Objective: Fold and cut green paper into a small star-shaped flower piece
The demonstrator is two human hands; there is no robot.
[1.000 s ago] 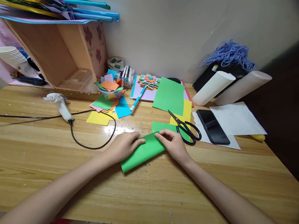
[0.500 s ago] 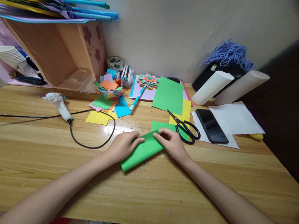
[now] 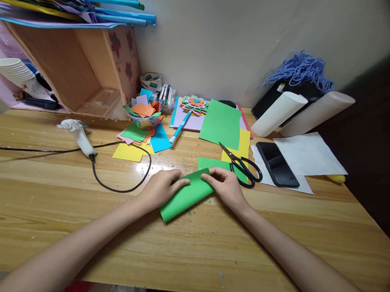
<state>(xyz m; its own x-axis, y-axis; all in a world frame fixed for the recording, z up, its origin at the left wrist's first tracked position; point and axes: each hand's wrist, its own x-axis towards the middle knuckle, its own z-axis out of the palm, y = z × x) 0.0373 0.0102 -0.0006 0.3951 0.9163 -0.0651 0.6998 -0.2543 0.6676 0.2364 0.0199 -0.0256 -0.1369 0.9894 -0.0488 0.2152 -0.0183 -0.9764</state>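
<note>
Counted on the worktop (image 3: pixel 190 257): one pair of black-handled scissors (image 3: pixel 235 160), one phone (image 3: pixel 277 164), one white glue gun (image 3: pixel 80 139), two pale rolls (image 3: pixel 280 113), one bowl (image 3: pixel 146 123) of paper scraps. One folded-over green sheet (image 3: pixel 188 200) sits nearer than the scissors, between both hands. Left hand (image 3: pixel 159 188): part-curled, thumb on top, pinching the left side. Right hand (image 3: pixel 228 189): pinching the far right corner, fingertips hidden.

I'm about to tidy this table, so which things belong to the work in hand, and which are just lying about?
Belongs to the work:
doubled-over green paper, held in the left hand and right hand
perhaps the black-handled scissors, near the right hand

Seemingly just lying about:
black phone
white corded tool
blue marker
blue yarn
stacked paper cups
</note>
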